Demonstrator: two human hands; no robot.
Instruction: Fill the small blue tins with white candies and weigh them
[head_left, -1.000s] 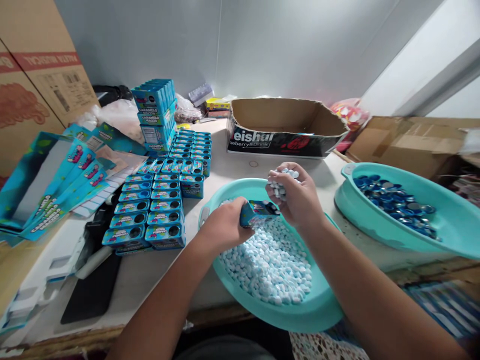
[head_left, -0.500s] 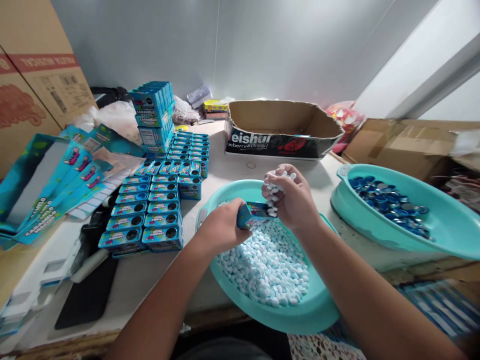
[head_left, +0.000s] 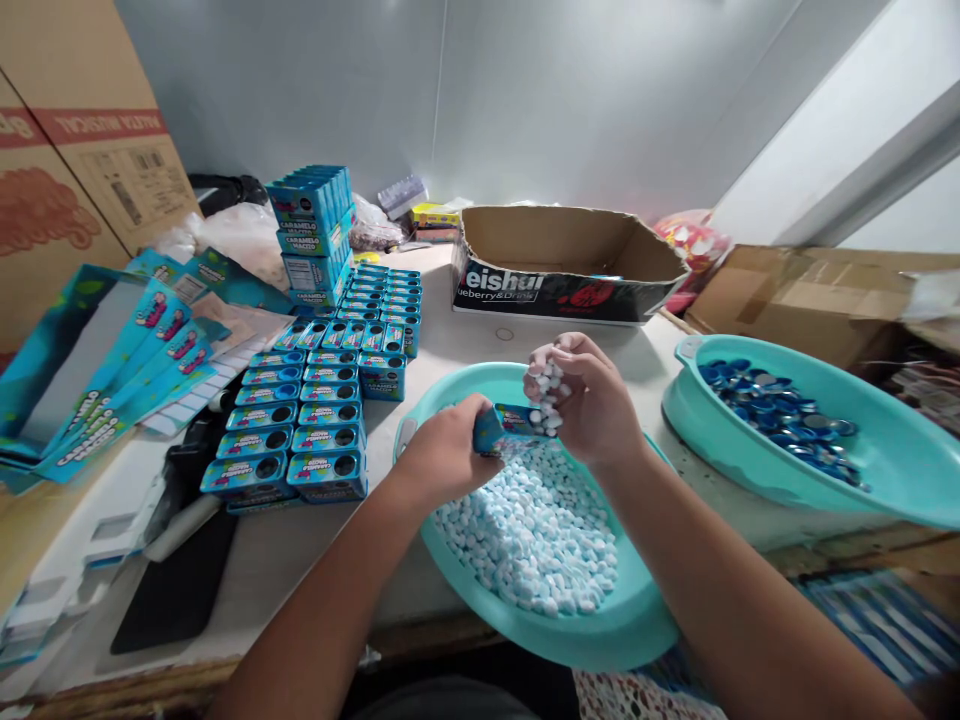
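My left hand (head_left: 442, 450) grips a small blue candy box (head_left: 508, 424), held over a teal basin (head_left: 615, 630) full of small white-blue candies (head_left: 532, 530). Right beside the box's open end, my right hand (head_left: 589, 400) is cupped shut around a handful of those candies (head_left: 546, 385). Both hands hover above the back half of the basin.
Rows of filled blue boxes (head_left: 300, 430) and a taller stack (head_left: 311, 235) stand at the left, with flat box blanks (head_left: 112, 370) beyond. A second teal basin (head_left: 885, 470) at the right holds blue caps (head_left: 780, 415). An open cardboard tray (head_left: 562, 265) sits behind.
The handful of candies in my right hand has shrunk, and that hand has tipped closer to the box's open end. The left hand has barely moved.
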